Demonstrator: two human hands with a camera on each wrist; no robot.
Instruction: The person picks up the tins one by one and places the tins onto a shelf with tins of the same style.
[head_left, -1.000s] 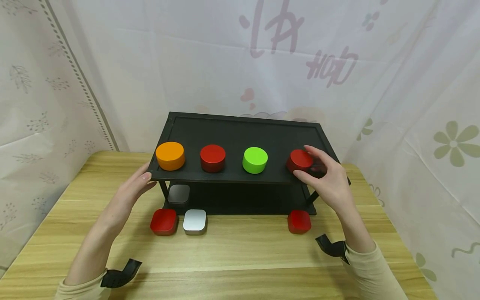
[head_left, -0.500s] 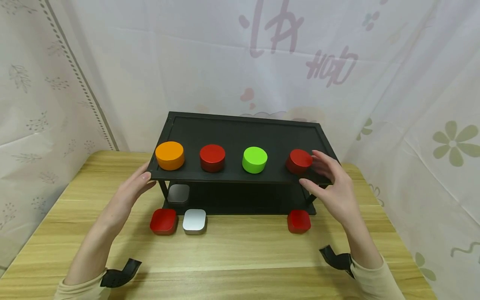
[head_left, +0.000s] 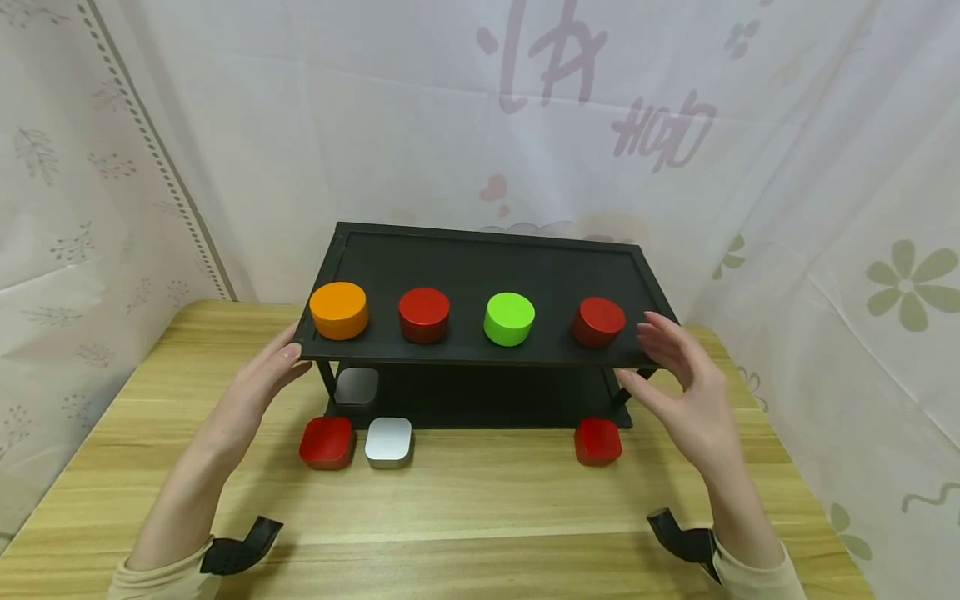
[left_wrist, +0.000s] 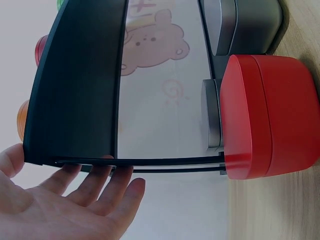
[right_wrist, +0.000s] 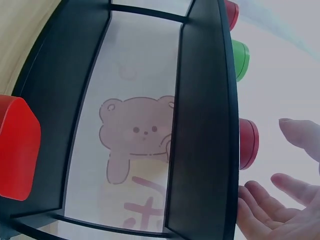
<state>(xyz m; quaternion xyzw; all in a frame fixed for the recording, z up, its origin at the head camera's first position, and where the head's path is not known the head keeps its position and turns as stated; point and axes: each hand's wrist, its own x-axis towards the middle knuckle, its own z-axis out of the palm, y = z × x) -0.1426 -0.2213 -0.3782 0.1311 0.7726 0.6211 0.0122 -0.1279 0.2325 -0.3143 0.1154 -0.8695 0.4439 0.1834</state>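
Observation:
On the top board of a black two-tier shelf [head_left: 480,267], a row of round tins stands along the front: orange [head_left: 340,312], red [head_left: 424,316], green [head_left: 509,319] and a red round tin [head_left: 598,322] at the right end. My left hand [head_left: 258,387] holds the shelf's front left corner, thumb at the top edge and fingers [left_wrist: 102,187] along the side frame. Just right of the right-end red tin is my right hand [head_left: 693,400], thumb and fingers spread apart and holding nothing. In the right wrist view its fingertips lie near the board's edge beside that tin [right_wrist: 248,144].
In front of the shelf on the wooden table [head_left: 480,517] are a red square tin [head_left: 327,442], a silver square tin [head_left: 389,442] and, to the right, another red square tin [head_left: 597,442]. A grey square tin [head_left: 357,388] sits on the lower tier. Patterned cloth [head_left: 420,125] hangs behind.
My right hand has let go of the right-end red round tin and moved right and toward me. The tin stays in place. My left hand has stayed at the shelf corner.

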